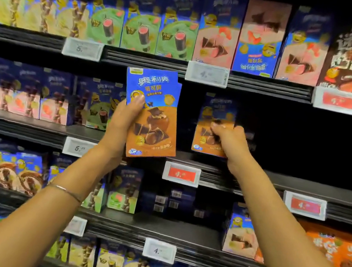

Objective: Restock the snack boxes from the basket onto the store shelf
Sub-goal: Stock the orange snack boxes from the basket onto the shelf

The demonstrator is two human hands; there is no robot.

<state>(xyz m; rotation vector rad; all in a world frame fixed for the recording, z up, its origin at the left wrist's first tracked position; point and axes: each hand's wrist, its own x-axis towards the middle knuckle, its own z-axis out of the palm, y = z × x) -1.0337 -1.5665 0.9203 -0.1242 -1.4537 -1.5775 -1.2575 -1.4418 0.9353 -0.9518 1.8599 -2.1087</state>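
Closest in, down low: two bare forearms reaching up at the shelves, thin bracelet (pixel 66 191) on the left wrist.

Next up, left hand (pixel 122 124), wrapped around the left edge of a blue-and-brown snack box (pixel 154 115), thumb pressed flat on the front by a round yellow logo. Held up in the air, tipped a little, just in front of the middle shelf (pixel 256 178) and not resting on it. Looks like one more box tucked right behind it, peeking out at the top right, but can't say for sure.

Over to the right and a bit deeper, right hand (pixel 229 143), fingers bent around the lower right of a matching box (pixel 215 116), gripping it. Upright, bottom edge right down at the middle shelf board; can't tell if fully set down. Dark gaps on both sides of it.

Along the shelf lip under the hands: white price tag (pixel 77 147), then a red price tag (pixel 181 174).

Further back, same shelf to the left: a row of pink boxes (pixel 24 92), pretty blurry. Up top, yellow, green and pink ones, plus an upside-down box (pixel 261 37) stuck in among them. Lower right, some orange packs (pixel 341 254). Too smeared to read any print.
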